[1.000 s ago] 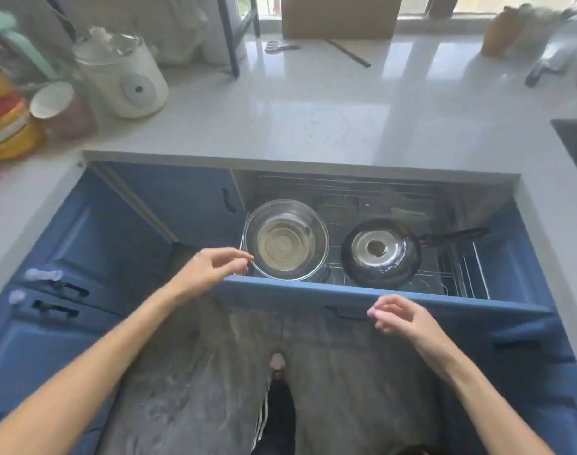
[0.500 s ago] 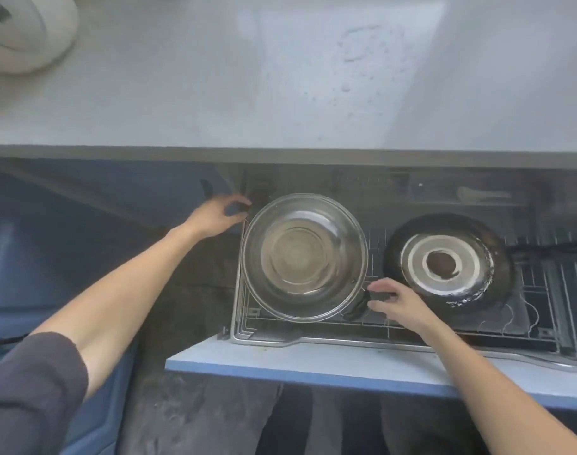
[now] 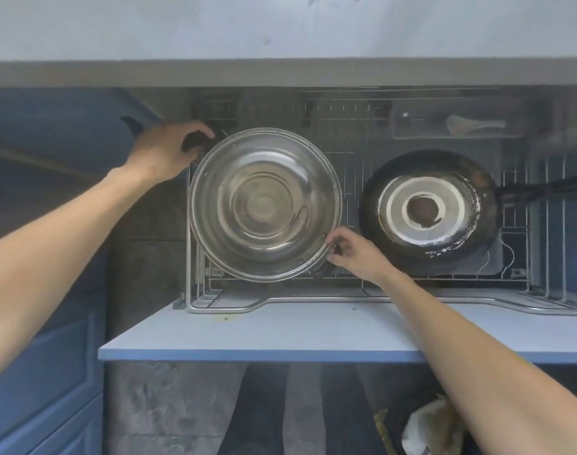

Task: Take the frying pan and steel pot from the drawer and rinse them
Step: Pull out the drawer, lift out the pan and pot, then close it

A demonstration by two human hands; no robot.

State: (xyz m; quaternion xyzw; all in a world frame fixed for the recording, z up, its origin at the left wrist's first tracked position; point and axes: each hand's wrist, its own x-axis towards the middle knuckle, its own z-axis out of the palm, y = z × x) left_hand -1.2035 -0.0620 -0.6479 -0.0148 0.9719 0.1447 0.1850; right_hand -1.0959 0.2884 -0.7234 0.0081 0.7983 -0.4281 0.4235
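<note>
There are no words, numbers or signs to read here, not on the pot (image 3: 264, 205), the pan (image 3: 426, 208) or the drawer (image 3: 280, 330).

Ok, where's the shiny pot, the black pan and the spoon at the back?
Pot (image 3: 264, 205), head view: middle of its shiny inside.
Pan (image 3: 425, 208), head view: middle of its upturned bottom.
Spoon (image 3: 461, 125), head view: its pale bowl, in the back tray.

Shiny silver steel pot (image 3: 264, 205), black frying pan (image 3: 428, 205) with white-ringed base, light blue drawer front (image 3: 247, 336), grey countertop (image 3: 280, 27)
</note>
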